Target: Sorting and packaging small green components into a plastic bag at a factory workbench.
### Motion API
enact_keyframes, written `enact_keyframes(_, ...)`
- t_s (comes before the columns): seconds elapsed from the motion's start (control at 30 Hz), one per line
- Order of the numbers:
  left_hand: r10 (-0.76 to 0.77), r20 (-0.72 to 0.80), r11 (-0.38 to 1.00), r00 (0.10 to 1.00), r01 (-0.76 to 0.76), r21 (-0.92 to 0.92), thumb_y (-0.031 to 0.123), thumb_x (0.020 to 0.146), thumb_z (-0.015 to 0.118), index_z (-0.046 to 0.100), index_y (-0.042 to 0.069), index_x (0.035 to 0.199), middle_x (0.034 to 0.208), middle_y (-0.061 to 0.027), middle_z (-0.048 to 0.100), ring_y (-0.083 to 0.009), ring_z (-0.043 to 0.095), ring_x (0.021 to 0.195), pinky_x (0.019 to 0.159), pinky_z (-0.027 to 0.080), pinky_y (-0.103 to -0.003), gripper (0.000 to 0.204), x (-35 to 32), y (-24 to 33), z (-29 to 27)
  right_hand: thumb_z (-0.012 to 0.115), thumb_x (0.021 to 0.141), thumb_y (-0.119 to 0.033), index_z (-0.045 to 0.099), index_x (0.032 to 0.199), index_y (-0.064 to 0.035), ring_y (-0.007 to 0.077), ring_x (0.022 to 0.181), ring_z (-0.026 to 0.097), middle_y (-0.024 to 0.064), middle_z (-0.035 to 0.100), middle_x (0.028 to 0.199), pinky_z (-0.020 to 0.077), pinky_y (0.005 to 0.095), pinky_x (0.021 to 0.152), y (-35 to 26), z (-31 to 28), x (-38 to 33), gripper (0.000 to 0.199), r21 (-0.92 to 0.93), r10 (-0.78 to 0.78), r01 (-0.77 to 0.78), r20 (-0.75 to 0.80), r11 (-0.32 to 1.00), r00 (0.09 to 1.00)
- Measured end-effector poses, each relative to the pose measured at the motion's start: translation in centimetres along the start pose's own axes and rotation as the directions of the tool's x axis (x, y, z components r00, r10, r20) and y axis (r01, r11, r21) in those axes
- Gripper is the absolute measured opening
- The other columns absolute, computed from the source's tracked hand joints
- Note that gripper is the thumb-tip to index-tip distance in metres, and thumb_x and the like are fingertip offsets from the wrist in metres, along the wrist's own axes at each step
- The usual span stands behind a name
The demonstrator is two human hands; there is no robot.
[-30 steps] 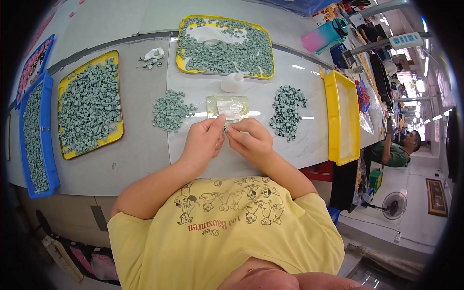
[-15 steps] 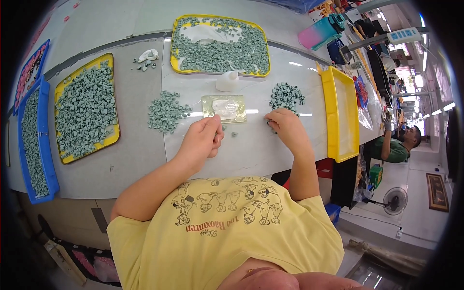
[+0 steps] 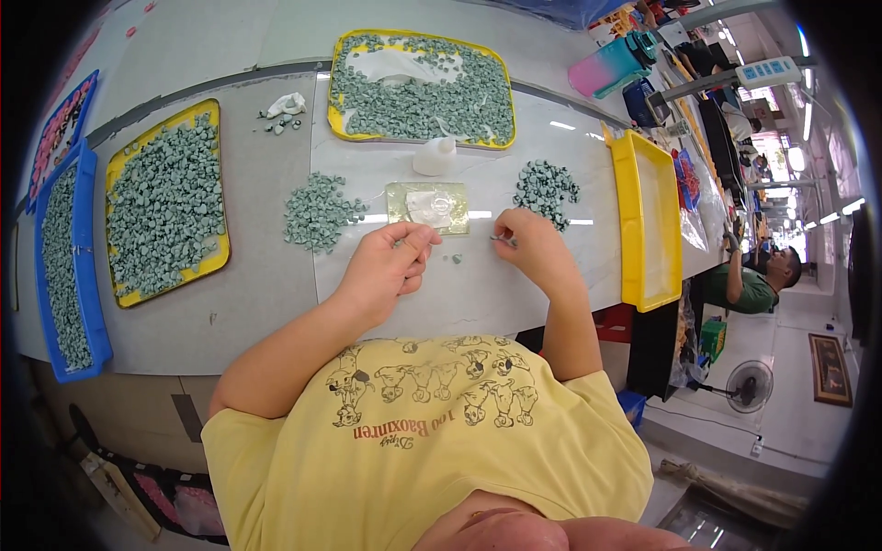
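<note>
My left hand [image 3: 390, 268] rests on the white tabletop with its fingers pinched around a small grey-green piece. My right hand [image 3: 531, 248] holds thin metal tweezers [image 3: 503, 240] just below the right pile of grey-green pieces [image 3: 546, 189]. One loose piece [image 3: 456, 259] lies between my hands. A small gold tray with a clear film [image 3: 428, 206] sits just beyond them, with a white squeeze bottle [image 3: 435, 156] behind it. A second pile of pieces [image 3: 317, 211] lies to the left of the gold tray.
A yellow tray of pieces [image 3: 421, 84] stands at the back, another yellow tray [image 3: 165, 202] at left beside a blue tray [image 3: 66, 266]. An empty yellow tray [image 3: 647, 220] lies at right. Another person [image 3: 758, 280] sits far right.
My right hand has come back from the right pile toward the middle, holding the tweezers. My left hand stays nearly in place by the gold tray.
</note>
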State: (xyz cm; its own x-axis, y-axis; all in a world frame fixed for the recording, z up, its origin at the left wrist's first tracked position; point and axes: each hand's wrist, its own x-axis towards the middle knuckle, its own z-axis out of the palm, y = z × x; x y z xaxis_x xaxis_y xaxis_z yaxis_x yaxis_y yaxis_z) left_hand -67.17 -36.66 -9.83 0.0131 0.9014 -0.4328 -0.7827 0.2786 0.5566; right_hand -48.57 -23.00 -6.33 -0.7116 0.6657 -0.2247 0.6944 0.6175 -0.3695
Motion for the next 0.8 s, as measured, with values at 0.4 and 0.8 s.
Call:
enact_keyframes(0.4, -0.027, -0.092, 0.978, 0.995, 0.046, 0.206, 0.017, 0.088, 0.057, 0.057, 0.001, 0.092, 0.071, -0.0010, 0.048, -0.0048, 0.036, 0.051, 0.043, 0.029, -0.019, 0.017, -0.3, 0.4, 0.3, 0.070, 0.067, 0.001, 0.063, 0.084, -0.0038, 0.0194, 0.069, 0.059, 0.0060, 0.062, 0.080, 0.0484, 0.0280, 0.060, -5.6, 2.4, 0.1, 0.019, 0.068, -0.445, 0.518, -0.422, 0.853, 0.789)
enact_keyframes(0.8, -0.057, -0.059, 0.997, 0.997, 0.060, 0.046, 0.011, 0.089, 0.051, 0.057, 0.000, 0.098, 0.075, -0.0024, 0.048, -0.0052, 0.036, 0.052, 0.043, 0.028, -0.019, 0.016, -0.3, 0.5, -0.4, 0.069, 0.062, 0.006, 0.064, 0.087, -0.0014, 0.0206, 0.070, 0.057, 0.0061, 0.061, 0.081, 0.0456, 0.0296, 0.059, -4.2, 2.8, 1.4, 0.027, -0.123, -0.547, 0.568, -0.494, 0.814, 0.676)
